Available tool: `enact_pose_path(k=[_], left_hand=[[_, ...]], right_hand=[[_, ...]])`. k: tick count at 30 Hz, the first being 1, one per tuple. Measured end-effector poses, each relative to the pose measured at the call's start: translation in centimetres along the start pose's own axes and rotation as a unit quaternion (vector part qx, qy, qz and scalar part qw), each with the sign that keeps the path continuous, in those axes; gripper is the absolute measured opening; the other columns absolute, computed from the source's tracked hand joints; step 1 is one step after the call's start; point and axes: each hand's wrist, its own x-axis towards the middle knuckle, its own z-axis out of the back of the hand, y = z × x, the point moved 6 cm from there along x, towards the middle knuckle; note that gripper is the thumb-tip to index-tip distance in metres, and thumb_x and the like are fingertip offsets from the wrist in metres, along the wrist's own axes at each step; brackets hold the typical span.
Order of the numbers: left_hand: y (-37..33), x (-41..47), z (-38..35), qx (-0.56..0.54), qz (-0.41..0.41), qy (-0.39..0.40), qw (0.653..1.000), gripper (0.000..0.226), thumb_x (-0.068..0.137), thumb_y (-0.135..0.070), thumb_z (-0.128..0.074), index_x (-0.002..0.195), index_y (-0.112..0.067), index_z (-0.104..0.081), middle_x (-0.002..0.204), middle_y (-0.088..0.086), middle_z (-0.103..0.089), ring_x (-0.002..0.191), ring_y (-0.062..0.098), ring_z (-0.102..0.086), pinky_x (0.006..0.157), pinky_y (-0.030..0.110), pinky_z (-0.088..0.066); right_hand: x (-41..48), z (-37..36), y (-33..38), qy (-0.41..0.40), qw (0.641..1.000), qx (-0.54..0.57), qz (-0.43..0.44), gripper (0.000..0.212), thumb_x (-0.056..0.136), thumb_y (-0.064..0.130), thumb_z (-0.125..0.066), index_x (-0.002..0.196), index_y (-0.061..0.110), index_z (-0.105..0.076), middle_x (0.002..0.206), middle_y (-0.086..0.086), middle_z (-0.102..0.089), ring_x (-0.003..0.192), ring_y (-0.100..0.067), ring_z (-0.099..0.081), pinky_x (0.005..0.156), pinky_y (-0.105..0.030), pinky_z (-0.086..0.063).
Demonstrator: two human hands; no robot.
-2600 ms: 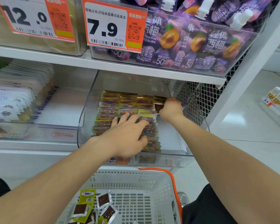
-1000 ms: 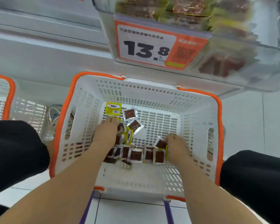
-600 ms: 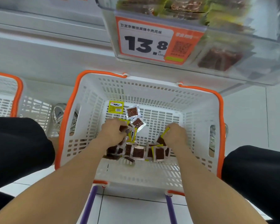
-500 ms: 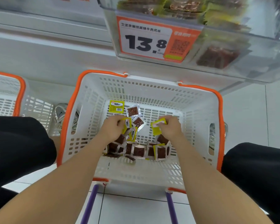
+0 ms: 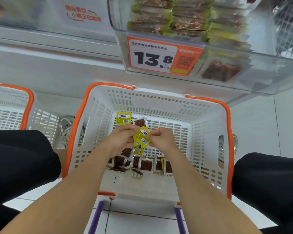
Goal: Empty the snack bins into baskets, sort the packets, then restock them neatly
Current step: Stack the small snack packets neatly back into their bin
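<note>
Both hands meet over the middle of the basket [image 5: 208,119]. The left hand [image 5: 120,141] curls its fingers round the left side of a small stack [image 5: 141,137] of yellow packets; the right hand [image 5: 162,139] pinches the stack's right edge between thumb and fingertips. The stack sits tilted between the two hands, above the basket floor.

At 6 o'clock from the hands, loose packets [image 5: 142,164] lie in a jumbled row on the near floor, partly hidden by the forearms. At 11 o'clock a lone yellow packet [image 5: 123,118] lies flat by the far wall; a clear packet [image 5: 140,122] lies just beside it at 12 o'clock.

At 3 o'clock the floor is bare as far as the right wall; the left wall stands nearer the left hand at 9 o'clock. An orange rim [image 5: 228,132] runs round the top.

At 1 o'clock a clear bin [image 5: 264,68] of packets overhangs the far rim, with a price tag [image 5: 152,58] reading 13.8 on its front. Far out at 9 o'clock stands a second basket [image 5: 10,105], apart from the first, with a shoe [image 5: 66,129] between them. Black-clad knees flank the basket at 8 and 4 o'clock; two purple bars [image 5: 95,215] run out below it at 6 o'clock.
</note>
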Motion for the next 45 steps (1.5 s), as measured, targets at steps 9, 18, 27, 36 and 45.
enact_pose_path(k=[9,18,27,36,45], left_hand=[[-1.0,0.9,4.3,0.168,-0.127,-0.254,0.944,0.027,0.097,0.000,-0.065,0.108,-0.024,-0.065,0.097,0.003,-0.073,0.081,0.028,-0.069,0.066,0.039,-0.057],[-2.9,4.0,5.8,0.505,-0.146,-0.225,0.820,0.046,0.092,0.009,-0.058,0.131,-0.016,-0.061,0.126,0.014,-0.068,0.103,0.028,-0.067,0.080,0.030,-0.049],[-2.0,6.9,6.1,0.520,-0.105,-0.133,0.837,0.044,0.085,0.011,-0.061,0.118,-0.015,-0.049,0.105,0.011,-0.065,0.074,0.022,-0.056,0.054,0.033,-0.034],[-0.6,6.2,5.7,0.499,-0.133,-0.125,0.847,0.052,0.091,0.008,-0.057,0.133,-0.023,-0.054,0.111,0.014,-0.074,0.085,0.031,-0.067,0.077,0.052,-0.055],[-0.9,5.9,6.6,0.402,-0.131,-0.168,0.890,0.043,0.100,0.003,-0.053,0.138,-0.016,-0.060,0.121,0.008,-0.070,0.106,0.028,-0.066,0.088,0.035,-0.053]], right_hand=[[0.8,-3.7,1.2,0.017,0.990,-0.141,0.027,0.016,0.086,0.004,-0.065,0.093,-0.001,-0.079,0.099,-0.017,-0.077,0.082,-0.028,-0.072,0.076,-0.045,-0.063],[2.8,-9.2,3.0,-0.063,0.892,-0.409,0.179,0.034,0.099,0.033,-0.064,0.124,0.011,-0.060,0.123,-0.012,-0.062,0.113,-0.033,-0.060,0.088,-0.044,-0.055],[4.6,-11.6,1.8,-0.011,0.937,-0.303,0.176,0.060,0.082,0.008,-0.072,0.136,0.011,-0.045,0.104,-0.012,-0.070,0.094,-0.035,-0.065,0.074,-0.047,-0.056],[6.3,-9.0,2.9,0.064,0.985,-0.139,0.079,0.049,0.089,0.000,-0.058,0.138,0.008,-0.059,0.103,-0.008,-0.067,0.081,-0.021,-0.062,0.066,-0.033,-0.047],[6.1,-7.0,3.0,-0.049,0.985,-0.133,0.102,0.012,0.103,0.009,-0.056,0.097,0.011,-0.066,0.080,-0.003,-0.062,0.063,-0.016,-0.054,0.056,-0.030,-0.036]])
